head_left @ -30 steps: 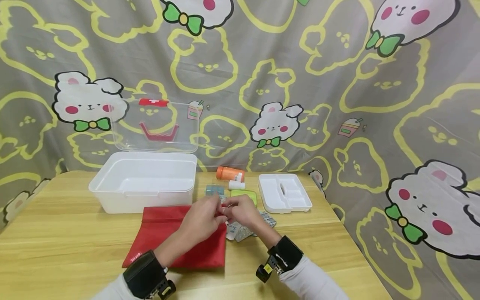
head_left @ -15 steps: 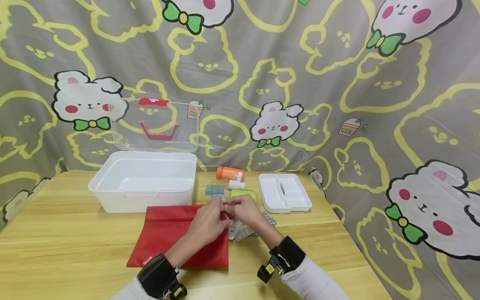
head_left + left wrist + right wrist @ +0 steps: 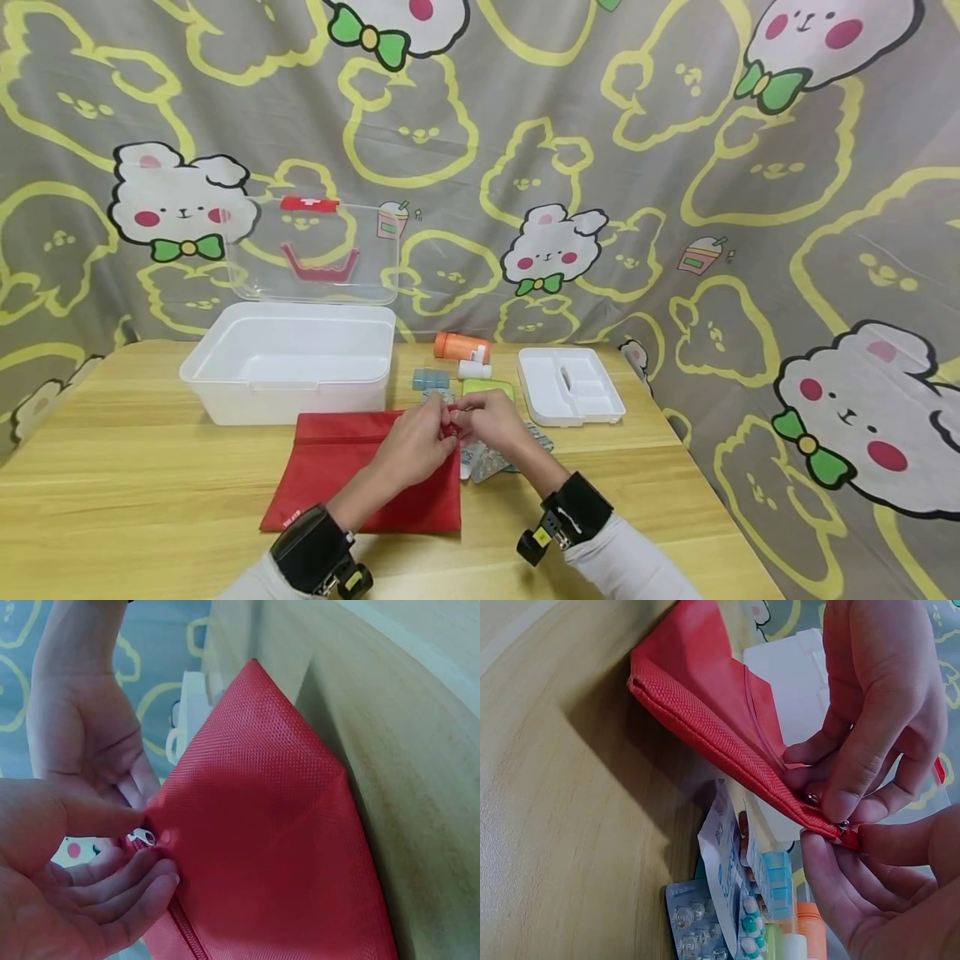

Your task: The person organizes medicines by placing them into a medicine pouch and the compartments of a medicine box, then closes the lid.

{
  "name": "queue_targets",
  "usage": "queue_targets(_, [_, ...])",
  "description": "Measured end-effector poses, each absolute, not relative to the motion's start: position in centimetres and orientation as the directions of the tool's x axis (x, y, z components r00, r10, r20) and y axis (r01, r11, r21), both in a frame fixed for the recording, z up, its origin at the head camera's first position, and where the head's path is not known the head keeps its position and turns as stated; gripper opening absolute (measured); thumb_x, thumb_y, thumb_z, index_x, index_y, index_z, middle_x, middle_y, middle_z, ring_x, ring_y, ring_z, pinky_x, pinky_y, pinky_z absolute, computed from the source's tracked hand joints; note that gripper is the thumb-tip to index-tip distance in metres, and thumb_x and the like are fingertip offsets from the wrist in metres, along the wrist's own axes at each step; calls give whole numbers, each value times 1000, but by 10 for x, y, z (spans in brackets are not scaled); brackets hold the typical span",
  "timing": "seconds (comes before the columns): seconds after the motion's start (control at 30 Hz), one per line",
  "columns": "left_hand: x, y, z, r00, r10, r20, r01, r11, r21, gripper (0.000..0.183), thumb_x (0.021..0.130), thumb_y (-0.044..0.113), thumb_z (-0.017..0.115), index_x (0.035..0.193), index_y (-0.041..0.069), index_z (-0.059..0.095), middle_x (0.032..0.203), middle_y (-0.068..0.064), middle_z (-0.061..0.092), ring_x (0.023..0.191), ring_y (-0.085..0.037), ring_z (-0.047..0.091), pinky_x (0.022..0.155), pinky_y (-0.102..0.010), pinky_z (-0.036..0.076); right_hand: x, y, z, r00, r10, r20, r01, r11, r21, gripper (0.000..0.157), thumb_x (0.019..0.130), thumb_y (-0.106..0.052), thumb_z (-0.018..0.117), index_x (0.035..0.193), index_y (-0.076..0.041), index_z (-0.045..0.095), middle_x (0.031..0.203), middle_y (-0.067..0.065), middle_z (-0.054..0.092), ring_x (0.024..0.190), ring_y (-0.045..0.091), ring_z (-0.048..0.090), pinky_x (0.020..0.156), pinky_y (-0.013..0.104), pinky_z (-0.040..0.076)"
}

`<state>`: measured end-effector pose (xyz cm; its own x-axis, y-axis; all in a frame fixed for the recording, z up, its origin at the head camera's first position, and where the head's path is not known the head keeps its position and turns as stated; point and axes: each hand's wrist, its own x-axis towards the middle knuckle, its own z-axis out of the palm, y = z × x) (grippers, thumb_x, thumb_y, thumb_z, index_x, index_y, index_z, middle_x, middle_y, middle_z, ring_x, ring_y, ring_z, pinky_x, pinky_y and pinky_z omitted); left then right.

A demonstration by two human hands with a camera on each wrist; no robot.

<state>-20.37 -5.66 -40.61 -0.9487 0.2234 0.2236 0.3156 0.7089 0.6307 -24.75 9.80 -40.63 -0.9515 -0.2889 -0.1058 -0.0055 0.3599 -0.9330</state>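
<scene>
A red zip pouch (image 3: 341, 475) lies in front of me, its zipper end raised off the table. At that upper right corner my left hand (image 3: 412, 437) pinches the pouch, thumb and fingers beside the silver zipper slider (image 3: 142, 837). Thumb and fingers of my right hand (image 3: 900, 892) pinch the tip of the same corner, at the end of the zipper. Both hands nearly meet there. Behind and under them lie blister packs (image 3: 694, 919) and a white printed packet (image 3: 721, 851), partly hidden by the hands.
At the back left stands a white box (image 3: 285, 404) with its clear lid (image 3: 311, 267) raised. A white divided tray (image 3: 536, 387) is at the right. Between them are an orange bottle (image 3: 461, 347), a white bottle (image 3: 474, 369), a blue pill case (image 3: 431, 379) and a green case (image 3: 487, 387).
The pouch and my left hand have shifted slightly to the right. My right hand has stayed almost in place at the corner.
</scene>
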Motion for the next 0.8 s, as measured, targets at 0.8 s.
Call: queue_targets(0.8, [-205,-58,-403,-930,310,196,366,752,548,25,77,-15,69,76,6,57,68,-1,49,69,-17,49,61,-26,42,-244,100,-403,-930,-363,-54,-120,439,-890,24,87,9,59,105,3,74,87,15,75,73,20,72,71,44,62])
